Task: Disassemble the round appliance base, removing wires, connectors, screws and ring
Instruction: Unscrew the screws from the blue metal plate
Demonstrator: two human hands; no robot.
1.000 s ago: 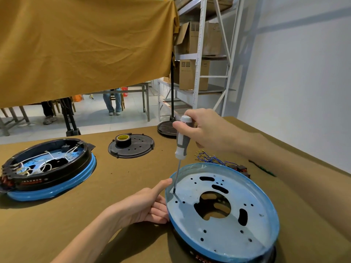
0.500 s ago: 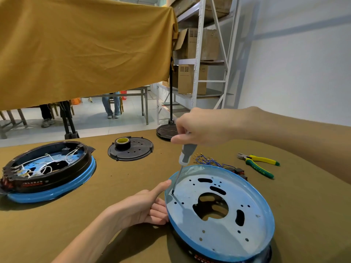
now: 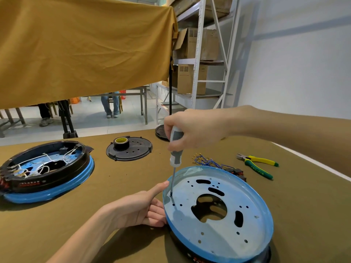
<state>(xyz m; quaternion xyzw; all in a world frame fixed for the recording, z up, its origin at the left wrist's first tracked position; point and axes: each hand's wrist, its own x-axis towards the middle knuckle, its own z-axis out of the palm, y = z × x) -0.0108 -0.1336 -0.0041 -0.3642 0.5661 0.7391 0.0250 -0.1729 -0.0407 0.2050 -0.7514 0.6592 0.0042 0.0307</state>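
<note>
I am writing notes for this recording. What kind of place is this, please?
Probably a workshop or small warehouse. Metal shelving holds cardboard boxes, pliers and pulled wires lie on the cloth-covered table, and the right hand drives a screwdriver into an appliance base.

Both forearms are bare, with no sleeves, gloves or jewellery.

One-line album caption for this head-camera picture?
Right hand drives a screwdriver into the blue base; left hand steadies it.

Yellow-green pliers (image 3: 259,165) lying on tabletop (image 3: 114,179) at right; tape roll (image 3: 121,142) sitting on black disc (image 3: 130,150); cardboard boxes (image 3: 191,78) sitting on shelving.
</note>
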